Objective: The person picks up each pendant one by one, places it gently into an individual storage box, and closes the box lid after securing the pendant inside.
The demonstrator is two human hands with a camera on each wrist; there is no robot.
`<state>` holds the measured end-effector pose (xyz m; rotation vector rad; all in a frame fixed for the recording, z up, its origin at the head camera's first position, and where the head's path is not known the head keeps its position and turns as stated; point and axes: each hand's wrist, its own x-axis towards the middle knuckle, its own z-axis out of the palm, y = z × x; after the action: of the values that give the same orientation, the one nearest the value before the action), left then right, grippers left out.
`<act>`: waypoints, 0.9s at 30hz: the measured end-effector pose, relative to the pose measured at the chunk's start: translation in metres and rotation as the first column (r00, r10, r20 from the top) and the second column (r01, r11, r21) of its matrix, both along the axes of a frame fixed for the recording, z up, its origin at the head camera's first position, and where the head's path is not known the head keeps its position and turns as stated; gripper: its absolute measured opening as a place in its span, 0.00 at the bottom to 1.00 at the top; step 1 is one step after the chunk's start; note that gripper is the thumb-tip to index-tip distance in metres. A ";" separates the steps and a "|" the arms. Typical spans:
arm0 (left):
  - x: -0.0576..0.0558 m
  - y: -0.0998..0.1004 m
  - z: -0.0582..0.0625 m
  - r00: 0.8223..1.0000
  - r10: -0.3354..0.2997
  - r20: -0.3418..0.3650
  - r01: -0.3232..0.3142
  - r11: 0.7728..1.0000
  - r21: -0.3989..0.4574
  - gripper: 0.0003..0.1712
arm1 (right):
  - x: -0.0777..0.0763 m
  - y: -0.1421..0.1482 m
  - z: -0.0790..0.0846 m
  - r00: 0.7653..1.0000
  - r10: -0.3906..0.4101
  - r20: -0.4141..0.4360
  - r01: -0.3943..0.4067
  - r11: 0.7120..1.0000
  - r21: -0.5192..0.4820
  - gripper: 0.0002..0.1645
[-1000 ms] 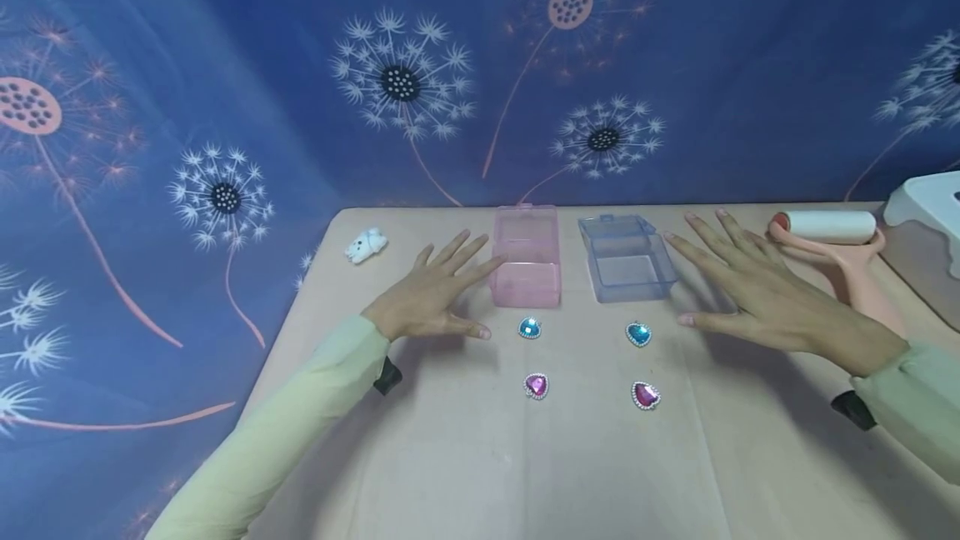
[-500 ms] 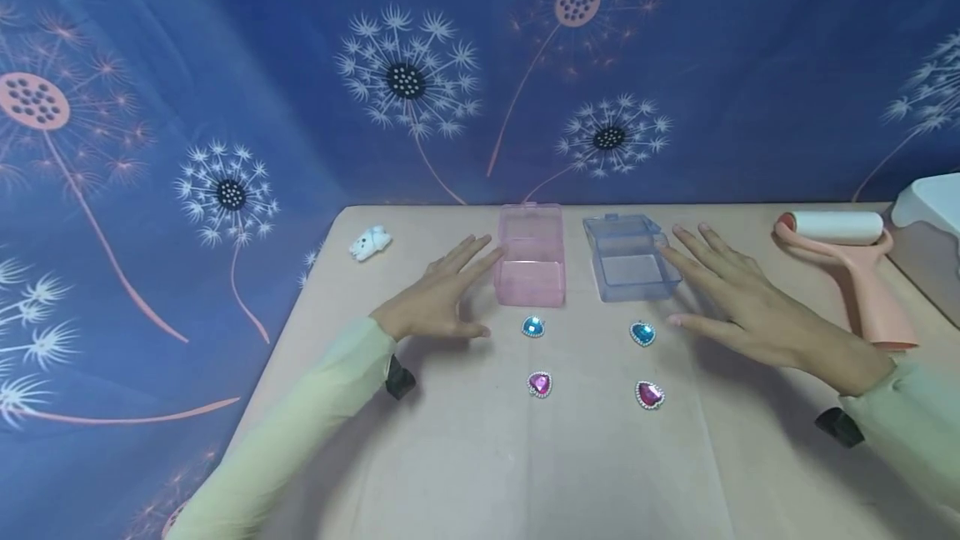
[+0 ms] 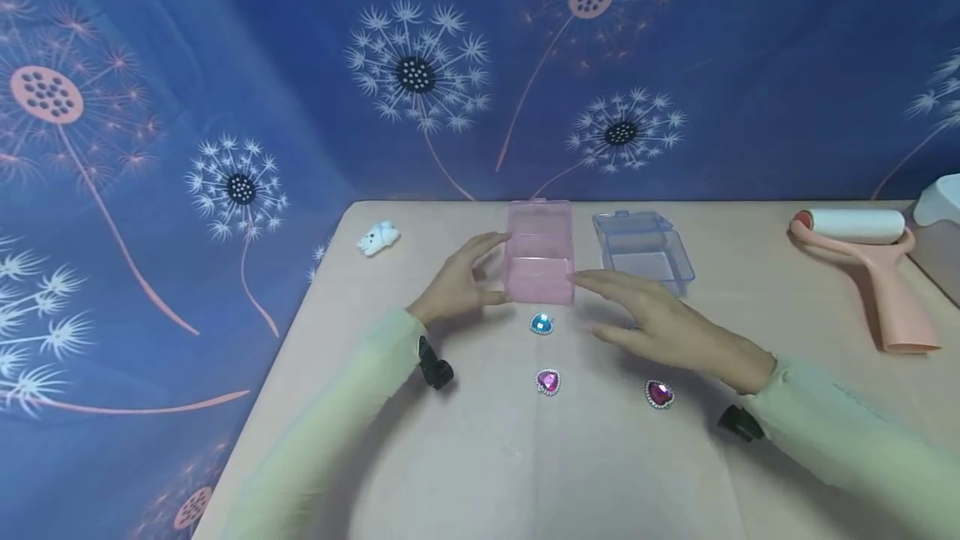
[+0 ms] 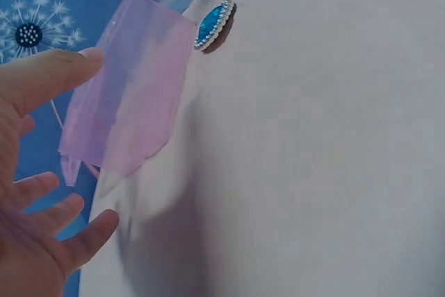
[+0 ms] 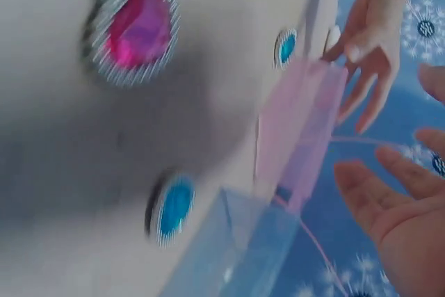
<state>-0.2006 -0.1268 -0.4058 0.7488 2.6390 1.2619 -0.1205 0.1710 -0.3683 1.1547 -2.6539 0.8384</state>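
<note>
A pink, see-through plastic box [image 3: 538,282], its lid folded back, sits near the far edge of the pale cloth-covered table [image 3: 465,465], between the person's two hands. Its long axis, lid included, runs from the far edge toward the near edge, with the lid on the far side. The left hand [image 3: 459,282] is the nearer: its thumb and fingers reach rightward to the box's left wall, just beside it or against it, and I cannot tell which. The right hand [image 3: 663,319] points leftward at the opposite wall; contact there cannot be judged either. Both hands are released, fingers apart and loosely bent, grasping nothing. Right of the pink box, also toward the far edge, stands a blue, see-through plastic box [image 3: 647,257], partly behind the right hand. A blue heart-shaped gem with a silvery beaded rim [image 3: 542,323] lies just in front of the pink box; a matching blue gem [image 5: 175,205] lies beside the blue box in the right wrist view. Nearer the table's near edge are a light pink heart gem [image 3: 548,382] and a deep pink heart gem [image 3: 660,394]. Boxes and gems show no readable brand or label; faint marks on the right sleeve [image 3: 862,423] are too small to read.
</note>
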 end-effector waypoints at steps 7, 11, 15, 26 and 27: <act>-0.005 0.007 -0.009 0.998 0.008 0.055 -0.012 0.997 0.080 0.50 | -0.007 -0.031 -0.019 0.993 0.061 0.097 -0.062 0.998 0.008 0.31; -0.007 0.008 -0.011 0.999 0.031 0.043 -0.033 0.998 0.054 0.48 | -0.011 -0.044 -0.029 0.986 0.014 0.167 -0.018 1.000 0.023 0.29; -0.009 0.009 -0.014 0.996 0.035 0.081 -0.041 0.996 0.073 0.48 | -0.013 -0.052 -0.037 0.981 -0.030 0.193 0.027 0.999 0.019 0.26; -0.016 0.005 -0.022 0.975 -0.015 0.223 -0.043 0.967 0.252 0.45 | -0.013 -0.067 -0.048 0.964 -0.152 0.219 0.148 0.988 0.038 0.16; -0.017 0.005 -0.022 0.974 -0.020 0.227 -0.041 0.965 0.260 0.46 | -0.012 -0.068 -0.049 0.965 -0.160 0.209 0.155 0.987 0.041 0.15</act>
<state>-0.2174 -0.1217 -0.4280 0.5814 2.3245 1.6176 -0.1326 0.1034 -0.4169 0.8878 -2.8870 0.9506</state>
